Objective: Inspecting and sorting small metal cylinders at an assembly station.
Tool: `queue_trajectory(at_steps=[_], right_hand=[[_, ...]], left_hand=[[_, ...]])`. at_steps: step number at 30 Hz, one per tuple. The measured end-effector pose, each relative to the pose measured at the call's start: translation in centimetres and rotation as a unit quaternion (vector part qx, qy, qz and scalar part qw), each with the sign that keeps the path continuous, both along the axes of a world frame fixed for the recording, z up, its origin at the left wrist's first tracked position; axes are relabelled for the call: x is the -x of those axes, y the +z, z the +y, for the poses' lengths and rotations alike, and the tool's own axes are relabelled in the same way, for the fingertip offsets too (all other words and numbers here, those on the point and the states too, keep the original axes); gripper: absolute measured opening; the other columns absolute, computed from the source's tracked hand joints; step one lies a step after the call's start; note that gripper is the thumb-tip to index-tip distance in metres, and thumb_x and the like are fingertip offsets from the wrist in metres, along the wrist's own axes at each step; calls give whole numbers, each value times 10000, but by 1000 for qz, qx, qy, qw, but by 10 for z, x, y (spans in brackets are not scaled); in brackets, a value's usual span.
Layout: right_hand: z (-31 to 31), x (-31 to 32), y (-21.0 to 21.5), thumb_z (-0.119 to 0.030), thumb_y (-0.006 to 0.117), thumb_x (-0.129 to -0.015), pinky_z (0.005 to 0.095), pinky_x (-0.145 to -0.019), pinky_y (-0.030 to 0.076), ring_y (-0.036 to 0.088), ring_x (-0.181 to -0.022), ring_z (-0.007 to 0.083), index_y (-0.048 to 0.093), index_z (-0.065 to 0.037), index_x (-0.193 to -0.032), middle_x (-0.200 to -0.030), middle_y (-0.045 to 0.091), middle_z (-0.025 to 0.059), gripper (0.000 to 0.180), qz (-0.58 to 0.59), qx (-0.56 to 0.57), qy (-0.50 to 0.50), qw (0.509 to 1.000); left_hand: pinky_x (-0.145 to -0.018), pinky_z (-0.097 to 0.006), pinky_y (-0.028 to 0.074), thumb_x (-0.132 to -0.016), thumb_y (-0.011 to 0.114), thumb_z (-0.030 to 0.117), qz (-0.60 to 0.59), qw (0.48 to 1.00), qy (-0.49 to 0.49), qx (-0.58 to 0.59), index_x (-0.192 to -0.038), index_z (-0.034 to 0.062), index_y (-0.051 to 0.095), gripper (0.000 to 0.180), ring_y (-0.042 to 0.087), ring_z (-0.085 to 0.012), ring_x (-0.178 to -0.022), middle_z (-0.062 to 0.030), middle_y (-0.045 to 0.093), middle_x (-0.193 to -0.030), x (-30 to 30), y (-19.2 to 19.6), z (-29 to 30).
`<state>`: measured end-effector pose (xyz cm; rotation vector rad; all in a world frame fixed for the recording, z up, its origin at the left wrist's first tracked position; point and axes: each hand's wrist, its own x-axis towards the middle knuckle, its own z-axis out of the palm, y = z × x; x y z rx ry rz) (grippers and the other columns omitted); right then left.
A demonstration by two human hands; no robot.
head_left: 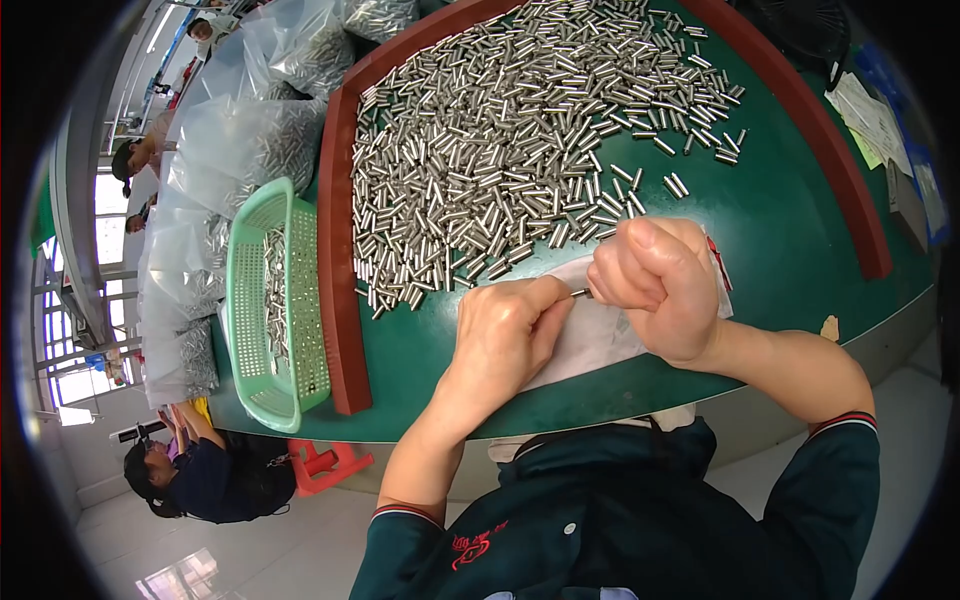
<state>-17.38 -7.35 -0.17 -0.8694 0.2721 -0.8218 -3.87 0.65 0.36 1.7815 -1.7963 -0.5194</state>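
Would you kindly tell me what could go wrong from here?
The slim dark metal piece between the person's left hand and right hand might slip from their bare grip. Loose silver metal cylinders could roll if nudged, perhaps off the unwalled near edge of the green table. The pale green perforated plastic basket, its near end close to that edge, might tip if bumped.

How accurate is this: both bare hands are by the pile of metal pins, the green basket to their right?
The side is wrong: the head view shows the green basket to their left. The rest holds: left hand and right hand are bare, by the pile of metal pins.
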Motion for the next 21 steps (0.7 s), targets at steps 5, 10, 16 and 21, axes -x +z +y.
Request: queue_trajectory(at_steps=[5, 10, 16, 21], right_hand=[[3, -2, 2, -169, 349, -854, 236, -412, 186, 180, -401, 75, 227, -105, -489, -408, 224, -20, 390, 21, 30, -9, 999], [1, -1, -1, -152, 394, -853, 233, -423, 197, 224, -451, 52, 271, -70, -511, -470, 279, -38, 373, 4, 13, -1, 1000], [-1, -2, 2, -196, 355, -869, 243, -410, 177, 183, -399, 72, 229, -108, -481, -411, 240, -21, 417, 25, 17, -9, 1000], [-2, 1, 2, -203, 356, -870, 246, -406, 167, 175, -398, 72, 236, -109, -479, -405, 247, -17, 420, 23, -5, 1, 1000]], left_hand=[[-433, -289, 385, -674, 602, -10, -10, 1000, -10, -4, -730, 2, 594, 57, 488, -212, -429, -120, 509, -524, 1, 1, 0], [-422, -251, 363, -677, 605, 0, -13, 1000, 7, 1, -718, 6, 587, 45, 449, -138, -414, -78, 467, -491, 3, 1, 1], [-480, -159, 289, -777, 555, 26, 619, 771, 57, -141, -810, 37, 523, 48, 365, -18, -543, -47, 561, -752, -22, 3, 1], [-470, -166, 283, -811, 518, 29, 721, 674, 38, -155, -920, 17, 550, 114, 343, -39, -512, -76, 576, -813, -25, -5, -2]])
